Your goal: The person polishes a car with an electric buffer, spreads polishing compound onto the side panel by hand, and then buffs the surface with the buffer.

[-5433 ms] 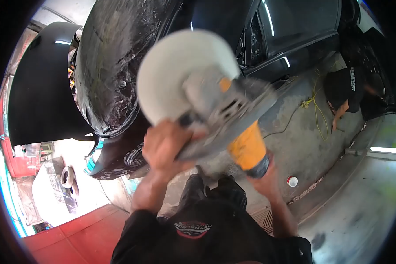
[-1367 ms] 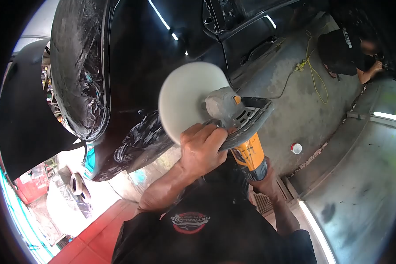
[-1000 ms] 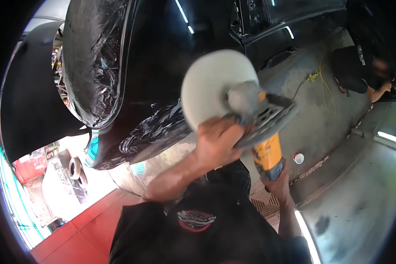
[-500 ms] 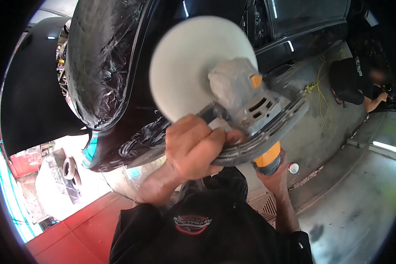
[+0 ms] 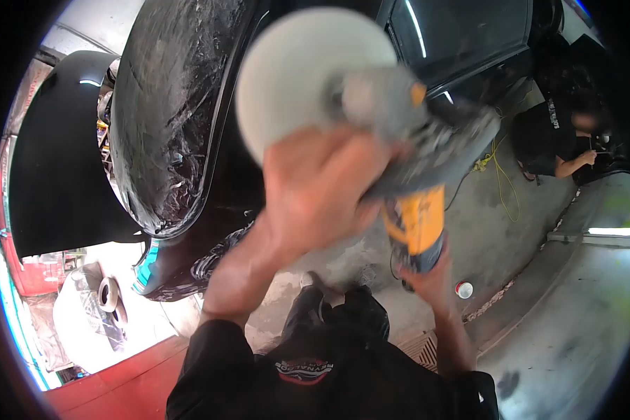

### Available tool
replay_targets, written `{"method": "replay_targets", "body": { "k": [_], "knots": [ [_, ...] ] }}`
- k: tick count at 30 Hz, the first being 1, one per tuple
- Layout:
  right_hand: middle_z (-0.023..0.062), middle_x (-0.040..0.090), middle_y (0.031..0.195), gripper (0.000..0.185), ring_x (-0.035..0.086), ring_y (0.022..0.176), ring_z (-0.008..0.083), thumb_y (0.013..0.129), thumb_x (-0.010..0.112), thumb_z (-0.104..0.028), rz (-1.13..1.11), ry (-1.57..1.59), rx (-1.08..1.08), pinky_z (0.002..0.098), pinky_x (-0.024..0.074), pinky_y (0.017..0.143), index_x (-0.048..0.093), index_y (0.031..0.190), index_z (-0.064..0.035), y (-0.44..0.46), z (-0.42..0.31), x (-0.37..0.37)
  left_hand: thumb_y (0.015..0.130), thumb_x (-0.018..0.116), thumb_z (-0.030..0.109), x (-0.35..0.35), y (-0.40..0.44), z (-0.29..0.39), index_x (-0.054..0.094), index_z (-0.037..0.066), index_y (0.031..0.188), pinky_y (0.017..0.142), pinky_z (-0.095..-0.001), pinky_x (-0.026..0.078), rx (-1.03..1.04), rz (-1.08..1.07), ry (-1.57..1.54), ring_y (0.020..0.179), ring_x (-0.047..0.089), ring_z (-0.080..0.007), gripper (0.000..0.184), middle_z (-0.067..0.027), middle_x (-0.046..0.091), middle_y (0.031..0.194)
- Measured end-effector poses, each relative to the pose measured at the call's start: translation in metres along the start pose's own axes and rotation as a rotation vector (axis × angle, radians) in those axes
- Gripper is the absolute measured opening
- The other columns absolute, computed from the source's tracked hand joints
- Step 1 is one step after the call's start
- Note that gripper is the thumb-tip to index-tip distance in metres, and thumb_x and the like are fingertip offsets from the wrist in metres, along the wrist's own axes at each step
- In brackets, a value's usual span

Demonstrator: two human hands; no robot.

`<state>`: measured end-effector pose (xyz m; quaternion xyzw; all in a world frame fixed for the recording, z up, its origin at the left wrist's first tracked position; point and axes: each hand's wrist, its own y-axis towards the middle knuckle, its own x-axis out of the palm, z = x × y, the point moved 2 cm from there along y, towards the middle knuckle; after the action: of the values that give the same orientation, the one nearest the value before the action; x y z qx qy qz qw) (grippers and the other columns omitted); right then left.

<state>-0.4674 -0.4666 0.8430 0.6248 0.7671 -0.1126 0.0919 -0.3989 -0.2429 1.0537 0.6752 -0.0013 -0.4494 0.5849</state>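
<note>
A rotary polisher (image 5: 418, 222) with a grey head and yellow body is held up before me. Its round white pad (image 5: 308, 77) looks blurred and overlaps the black car's (image 5: 287, 17) side; whether it touches the paint I cannot tell. My left hand (image 5: 315, 185) is closed around the front handle near the head, smeared a little by motion. Around the dark rear end of the body wraps my right hand (image 5: 427, 269), its fingers partly hidden. Crinkled plastic film (image 5: 182, 126) covers the windshield area left of the pad.
A black panel (image 5: 63, 161) stands open at left. To the right a co-worker (image 5: 546, 133) crouches by another dark vehicle. A yellow cord (image 5: 500, 182) and a white-and-red can (image 5: 463, 290) lie on the concrete floor, beside a floor grate (image 5: 421, 350).
Both hands have carried the polisher upward in the view, away from my body, and my left forearm reaches farther. The view has shifted slightly. Both grips stay closed.
</note>
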Motion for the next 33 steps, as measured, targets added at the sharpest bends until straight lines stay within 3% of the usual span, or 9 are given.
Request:
{"method": "replay_targets", "body": {
  "k": [5,9,11,16,21,23,24,27,33],
  "knots": [
    [0.0202,0.057,0.126,0.103,0.058,0.116,0.0270,0.063,0.090,-0.015,0.148,0.009,0.002,0.0420,0.0460,0.099,0.030,0.144,0.0058,0.047,-0.026,-0.012,0.061,0.076,0.010,0.030,0.055,-0.029,0.063,0.011,0.079,0.054,-0.0390,0.048,0.026,0.162,-0.144,0.062,0.061,-0.0290,0.023,-0.0066,0.059,0.067],
    [0.0185,0.060,0.121,0.099,0.061,0.110,0.0251,0.063,0.090,-0.016,0.141,-0.122,0.018,0.0417,0.0481,0.096,0.034,0.142,0.0049,0.002,0.023,0.000,0.062,0.077,0.014,0.019,-0.001,-0.003,0.064,0.011,0.079,0.049,-0.0387,0.044,-0.042,-0.036,-0.050,0.056,0.059,-0.0259,0.022,-0.0050,0.056,0.064],
    [0.0216,0.060,0.125,0.094,0.060,0.119,0.0297,0.066,0.088,-0.021,-0.041,-0.051,0.157,0.0403,0.0486,0.097,0.036,0.140,0.0022,-0.035,0.058,0.014,0.063,0.077,0.011,0.007,-0.047,0.015,0.063,0.008,0.077,0.046,-0.0370,0.042,-0.045,-0.114,-0.134,0.052,0.056,-0.0215,0.020,-0.0035,0.053,0.062],
    [0.0162,0.062,0.119,0.101,0.062,0.113,0.0265,0.064,0.091,-0.022,-0.169,-0.004,0.099,0.0424,0.0488,0.097,0.033,0.142,0.0042,-0.068,0.061,0.023,0.051,0.071,0.011,-0.004,-0.098,0.030,0.073,0.005,0.089,0.047,-0.0364,0.042,-0.145,-0.220,-0.159,0.051,0.052,-0.0225,0.039,-0.0042,0.053,0.061],
    [0.0210,0.059,0.127,0.097,0.058,0.122,0.0321,0.065,0.088,-0.017,0.013,-0.077,0.078,0.0412,0.0463,0.102,0.035,0.143,0.0010,-0.020,0.004,-0.012,0.055,0.076,0.006,-0.002,-0.012,0.008,0.066,0.006,0.081,0.051,-0.0397,0.046,-0.066,-0.126,-0.150,0.056,0.057,-0.0299,0.027,-0.0116,0.058,0.067],
    [0.0204,0.058,0.130,0.100,0.057,0.122,0.0308,0.064,0.088,-0.012,0.123,-0.040,-0.044,0.0397,0.0448,0.103,0.033,0.145,0.0031,0.023,-0.010,-0.030,0.062,0.078,0.008,0.016,0.046,-0.011,0.064,0.004,0.084,0.058,-0.0415,0.051,-0.048,-0.060,-0.132,0.065,0.063,-0.0366,0.026,-0.0156,0.059,0.071],
    [0.0193,0.058,0.130,0.099,0.057,0.121,0.0291,0.064,0.087,-0.010,0.125,0.042,-0.024,0.0389,0.0442,0.103,0.032,0.145,0.0036,0.047,-0.037,-0.041,0.067,0.073,0.009,0.026,0.077,-0.022,0.066,0.009,0.088,0.058,-0.0425,0.052,0.016,0.037,-0.120,0.067,0.065,-0.0323,0.022,-0.0114,0.065,0.075],
    [0.0156,0.059,0.126,0.098,0.057,0.117,0.0246,0.064,0.085,-0.004,0.260,0.082,0.036,0.0375,0.0443,0.102,0.033,0.146,0.0046,0.102,-0.094,-0.070,0.069,0.073,0.009,0.042,0.148,-0.052,0.070,0.009,0.093,0.061,-0.0423,0.054,0.004,0.139,-0.128,0.068,0.067,-0.0369,0.025,-0.0147,0.067,0.072],
    [0.0148,0.065,0.116,0.082,0.062,0.109,0.0247,0.065,0.084,-0.006,0.149,0.019,-0.118,0.0386,0.0481,0.097,0.043,0.135,0.0013,0.091,-0.085,-0.064,0.067,0.074,0.009,0.030,0.113,-0.037,0.067,0.010,0.092,0.061,-0.0428,0.052,-0.014,0.167,-0.093,0.068,0.064,-0.0354,0.027,-0.0117,0.065,0.074]
  ]
}}
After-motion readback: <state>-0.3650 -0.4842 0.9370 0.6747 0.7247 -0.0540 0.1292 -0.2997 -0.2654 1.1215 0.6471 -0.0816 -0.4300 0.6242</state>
